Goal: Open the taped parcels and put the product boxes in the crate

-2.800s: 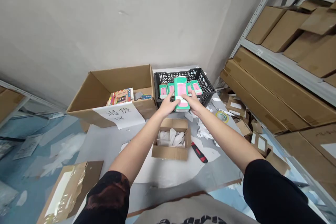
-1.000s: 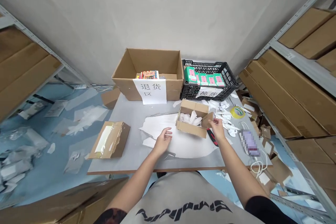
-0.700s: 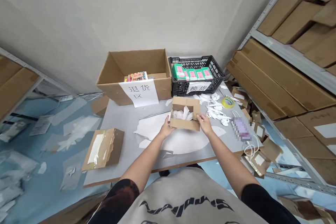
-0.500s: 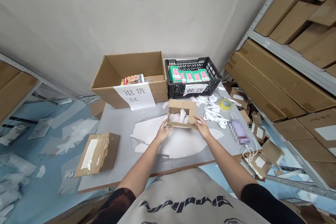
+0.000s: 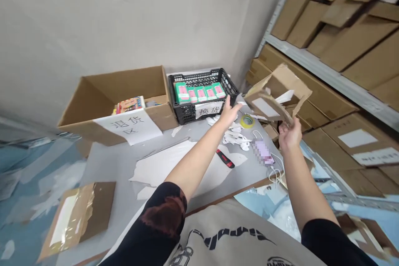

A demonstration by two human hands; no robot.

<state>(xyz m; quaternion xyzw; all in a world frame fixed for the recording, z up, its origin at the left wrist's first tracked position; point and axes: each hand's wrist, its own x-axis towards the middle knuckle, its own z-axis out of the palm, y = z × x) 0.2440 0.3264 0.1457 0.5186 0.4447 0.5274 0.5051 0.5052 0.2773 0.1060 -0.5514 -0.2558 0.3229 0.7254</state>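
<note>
Head view: the right hand [image 5: 289, 135] pinches a torn carton [image 5: 277, 93] by one corner, fingers narrow, at two o'clock beyond the worktop [image 5: 118, 166]. The left hand [image 5: 230, 112] is empty, fingers wide. So slight a grip could slip, dropping the carton onto the tape [image 5: 247, 121].

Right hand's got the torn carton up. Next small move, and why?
Probably let the torn carton go from the right hand onto the cardboard scraps beside the table. It's already held out on that side, it looks flattened and ripped, and nothing shows inside it. The left hand is open and empty, so it isn't needed for this.
</note>
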